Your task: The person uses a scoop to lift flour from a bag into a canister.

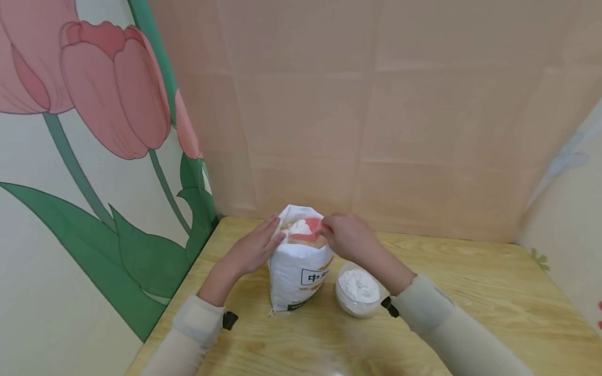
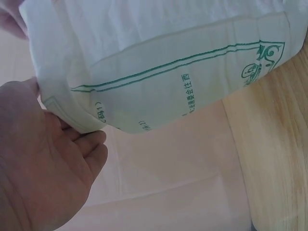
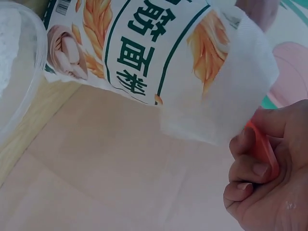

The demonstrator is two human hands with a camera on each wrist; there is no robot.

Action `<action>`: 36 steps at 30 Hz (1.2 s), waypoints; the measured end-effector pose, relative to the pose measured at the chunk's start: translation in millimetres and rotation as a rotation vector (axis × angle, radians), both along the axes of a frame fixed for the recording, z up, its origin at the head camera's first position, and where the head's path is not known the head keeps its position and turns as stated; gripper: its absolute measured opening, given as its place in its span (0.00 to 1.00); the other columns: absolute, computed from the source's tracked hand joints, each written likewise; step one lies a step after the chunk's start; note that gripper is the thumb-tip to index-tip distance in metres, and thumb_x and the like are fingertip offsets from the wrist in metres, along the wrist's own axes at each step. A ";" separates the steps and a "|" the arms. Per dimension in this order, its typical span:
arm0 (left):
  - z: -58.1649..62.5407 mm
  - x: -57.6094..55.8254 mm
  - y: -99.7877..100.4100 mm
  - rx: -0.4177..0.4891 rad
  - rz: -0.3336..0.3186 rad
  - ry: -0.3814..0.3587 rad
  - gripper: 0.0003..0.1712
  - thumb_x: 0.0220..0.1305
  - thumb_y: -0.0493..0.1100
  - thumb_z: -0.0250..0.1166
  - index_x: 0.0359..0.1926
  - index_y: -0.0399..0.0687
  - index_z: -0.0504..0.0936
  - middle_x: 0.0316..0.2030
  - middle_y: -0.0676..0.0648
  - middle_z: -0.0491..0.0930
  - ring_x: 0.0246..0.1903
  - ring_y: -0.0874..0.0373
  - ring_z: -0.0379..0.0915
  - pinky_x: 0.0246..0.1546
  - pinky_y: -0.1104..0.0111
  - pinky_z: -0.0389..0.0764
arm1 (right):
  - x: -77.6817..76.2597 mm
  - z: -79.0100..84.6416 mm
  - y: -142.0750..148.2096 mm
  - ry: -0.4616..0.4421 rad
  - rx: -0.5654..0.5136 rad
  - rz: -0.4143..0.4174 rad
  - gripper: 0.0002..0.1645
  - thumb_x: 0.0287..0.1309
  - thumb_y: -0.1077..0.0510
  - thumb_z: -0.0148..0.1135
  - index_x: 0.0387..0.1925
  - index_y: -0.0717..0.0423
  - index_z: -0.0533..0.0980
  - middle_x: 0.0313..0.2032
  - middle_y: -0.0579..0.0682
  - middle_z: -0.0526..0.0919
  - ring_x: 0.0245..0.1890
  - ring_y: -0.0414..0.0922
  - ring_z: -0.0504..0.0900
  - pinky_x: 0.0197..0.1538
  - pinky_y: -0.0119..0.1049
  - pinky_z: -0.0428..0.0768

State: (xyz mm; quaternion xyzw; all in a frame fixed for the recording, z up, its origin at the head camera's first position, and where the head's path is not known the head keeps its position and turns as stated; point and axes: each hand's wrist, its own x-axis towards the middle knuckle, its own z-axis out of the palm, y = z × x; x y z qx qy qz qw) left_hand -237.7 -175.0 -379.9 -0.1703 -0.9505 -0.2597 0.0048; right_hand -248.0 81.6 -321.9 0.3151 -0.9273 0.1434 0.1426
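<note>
A white flour bag (image 1: pixel 301 271) stands upright on the table with its mouth folded open. My left hand (image 1: pixel 254 246) holds the bag's rim on the left; in the left wrist view its fingers (image 2: pixel 94 144) lie along the bag's edge, the thumb partly hidden. My right hand (image 1: pixel 350 237) grips the handle of a red scoop (image 1: pixel 312 225). White flour (image 1: pixel 299 228) shows beside the scoop's head in the bag's mouth. In the right wrist view the fingers curl round the scoop's handle (image 3: pixel 262 149). Right of the bag sits a clear bowl (image 1: pixel 350 307) heaped with flour.
The wooden table (image 1: pixel 451 292) extends to the right of the bowl and toward the front. Behind it hangs a plain pinkish sheet (image 1: pixel 423 130). A wall with painted tulips (image 1: pixel 94 230) borders the left side.
</note>
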 end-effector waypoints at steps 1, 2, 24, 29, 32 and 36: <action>0.4 -0.2 0.0 0.002 0.004 -0.002 0.44 0.78 0.69 0.35 0.81 0.47 0.48 0.81 0.46 0.45 0.79 0.52 0.41 0.77 0.52 0.52 | 1.2 0.9 2.1 0.018 -0.023 0.011 0.13 0.66 0.54 0.66 0.25 0.53 0.80 0.26 0.47 0.80 0.25 0.45 0.76 0.30 0.41 0.77; 0.8 -0.5 0.1 0.004 0.006 -0.003 0.44 0.78 0.70 0.34 0.81 0.48 0.48 0.81 0.47 0.45 0.79 0.52 0.41 0.77 0.53 0.52 | 2.1 1.6 4.5 0.033 -0.040 0.018 0.13 0.66 0.54 0.67 0.26 0.53 0.80 0.26 0.47 0.80 0.25 0.45 0.76 0.31 0.41 0.77; -3.6 -1.3 4.3 0.021 -0.020 0.028 0.43 0.79 0.67 0.34 0.80 0.43 0.49 0.80 0.42 0.46 0.79 0.48 0.42 0.76 0.50 0.52 | 8.4 -7.3 35.6 0.075 -0.147 0.051 0.14 0.68 0.53 0.66 0.43 0.61 0.85 0.38 0.54 0.88 0.35 0.50 0.85 0.41 0.47 0.84; -3.2 -1.0 3.1 0.022 -0.035 0.036 0.44 0.79 0.67 0.33 0.80 0.42 0.50 0.80 0.43 0.45 0.79 0.50 0.41 0.77 0.51 0.51 | 15.6 1.9 49.7 0.058 -0.150 0.033 0.14 0.68 0.53 0.66 0.43 0.60 0.85 0.38 0.53 0.88 0.34 0.49 0.84 0.41 0.47 0.85; -2.1 -1.2 2.2 0.024 -0.041 0.036 0.44 0.79 0.68 0.32 0.80 0.42 0.49 0.80 0.43 0.45 0.79 0.50 0.41 0.77 0.52 0.51 | 20.1 5.1 63.0 0.071 -0.158 0.016 0.14 0.67 0.53 0.66 0.45 0.61 0.85 0.41 0.55 0.88 0.38 0.52 0.86 0.44 0.50 0.85; -1.1 -2.1 2.3 0.022 -0.044 0.031 0.45 0.79 0.68 0.32 0.80 0.42 0.49 0.80 0.43 0.45 0.79 0.50 0.40 0.77 0.52 0.50 | 26.1 5.5 83.6 0.103 -0.176 0.017 0.13 0.66 0.56 0.67 0.45 0.62 0.85 0.42 0.56 0.89 0.39 0.52 0.86 0.42 0.51 0.84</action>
